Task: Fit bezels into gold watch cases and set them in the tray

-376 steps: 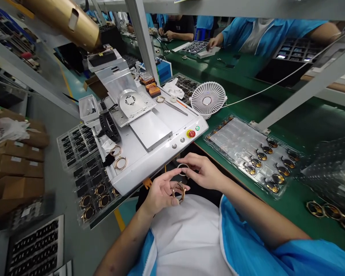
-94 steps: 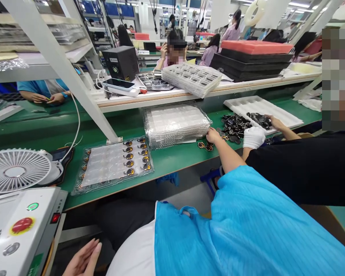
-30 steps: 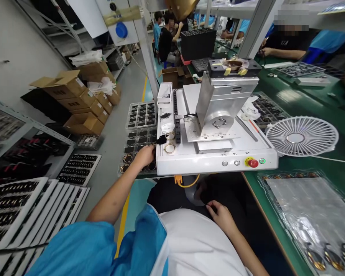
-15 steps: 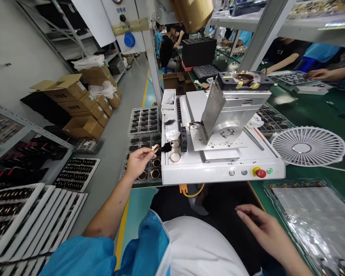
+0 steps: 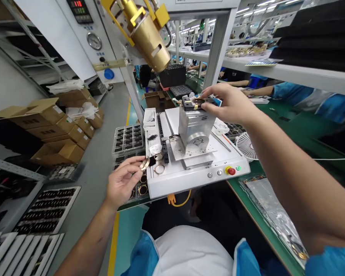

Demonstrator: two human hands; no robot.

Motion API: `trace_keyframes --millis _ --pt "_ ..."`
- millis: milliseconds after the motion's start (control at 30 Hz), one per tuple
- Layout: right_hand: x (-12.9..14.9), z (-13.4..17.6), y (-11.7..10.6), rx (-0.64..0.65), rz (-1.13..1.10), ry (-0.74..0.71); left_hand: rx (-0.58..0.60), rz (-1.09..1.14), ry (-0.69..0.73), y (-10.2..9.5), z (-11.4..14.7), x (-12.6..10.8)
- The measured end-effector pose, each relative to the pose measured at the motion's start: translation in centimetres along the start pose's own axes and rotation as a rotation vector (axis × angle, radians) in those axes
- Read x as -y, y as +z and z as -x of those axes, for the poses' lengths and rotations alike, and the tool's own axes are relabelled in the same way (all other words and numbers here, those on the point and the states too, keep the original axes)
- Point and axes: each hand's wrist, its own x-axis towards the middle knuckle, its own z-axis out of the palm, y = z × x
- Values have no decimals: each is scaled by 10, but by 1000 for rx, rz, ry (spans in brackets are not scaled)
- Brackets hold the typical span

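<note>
Right now, nearest you, your left hand (image 5: 121,184) has its thumb and fingers pinched together on a gold ring (image 5: 145,164), which sits at the fingertips, on their right side. You hold it tipped up rather than flat: its long outline slants up and to the right from your thumb.

Below those fingers, partly hidden by your hand, sit gold-rimmed discs (image 5: 143,189). Just to the right of the fingertips is a black piece (image 5: 152,161), close against the gold ring in this view; whether they touch, you cannot tell. A little further right, two loose rings (image 5: 160,173) lie flat on the white machine base (image 5: 172,183).

Further out, up and to the right of your left fingertips, a metal block (image 5: 194,132) carries a black fixture (image 5: 186,103) with a brown ring (image 5: 197,101) set in it. Your right hand (image 5: 231,102) is the nearer one there, reaching in from the right. Its thumb and fingers are spread, one on each side of the brown ring; you cannot tell whether they grip it or only rest there.

So the relation to mind is this: the gold ring is tilted, low and left, well apart from the fixture at your right fingertips. Beyond those, up and left, hangs a gold cylinder (image 5: 153,44).
</note>
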Motion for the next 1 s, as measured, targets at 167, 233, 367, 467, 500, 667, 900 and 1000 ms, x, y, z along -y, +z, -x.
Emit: trace_keyframes --millis 167,233,367,467,500,667,900,1000 --pt "-36 -44 2 174 -235 -39 12 -154 94 3 -40 -24" --pt "-42 -51 3 179 -295 -75 35 -240 198 17 -73 -34" --pt "-36 -43 3 53 -338 -89 41 -334 367 66 -156 -42" --pt "-25 -13 0 -144 -430 -5 144 -412 437 106 -211 -41" --pt "-22 2 -2 -190 -455 26 208 -455 433 117 -224 -41" --pt "-13 105 -11 -300 -540 221 375 -570 334 136 -235 -40" --pt "-43 262 40 -192 -576 808 512 -600 356 121 -216 -28" --pt "-52 294 72 -16 -451 902 496 -514 341 115 -206 -29"
